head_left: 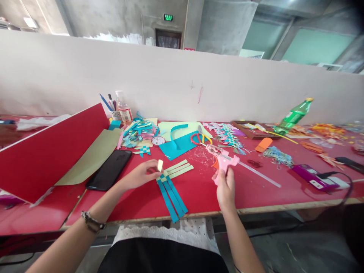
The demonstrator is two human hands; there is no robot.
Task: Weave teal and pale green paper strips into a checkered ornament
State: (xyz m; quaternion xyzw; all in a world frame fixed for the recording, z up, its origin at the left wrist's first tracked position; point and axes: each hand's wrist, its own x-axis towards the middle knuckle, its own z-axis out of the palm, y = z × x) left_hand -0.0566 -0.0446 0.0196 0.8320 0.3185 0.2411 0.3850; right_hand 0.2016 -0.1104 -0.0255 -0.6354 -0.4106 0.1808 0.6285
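Note:
Pale yellow and blue paper strips (174, 195) lie woven together at one corner, close to the front edge of the red table (204, 201). My left hand (145, 173) is closed at that corner, its fingers pinching a pale yellow strip end that is bent upward. In my right hand (226, 187) is a pink glue gun (224, 161), gripped by its handle, with its nozzle pointing away and to the left. A long clear glue stick (260, 174) extends from the gun's back toward the right. Scissors (201, 138) with red and yellow handles lie just beyond the nozzle.
At left are a black phone (109, 170) and a slanted red board (54, 151). Paper scraps (139, 132) and blue paper (182, 146) lie behind the strips. A green bottle (294, 116) leans at right, near a purple device (314, 177) with a cable.

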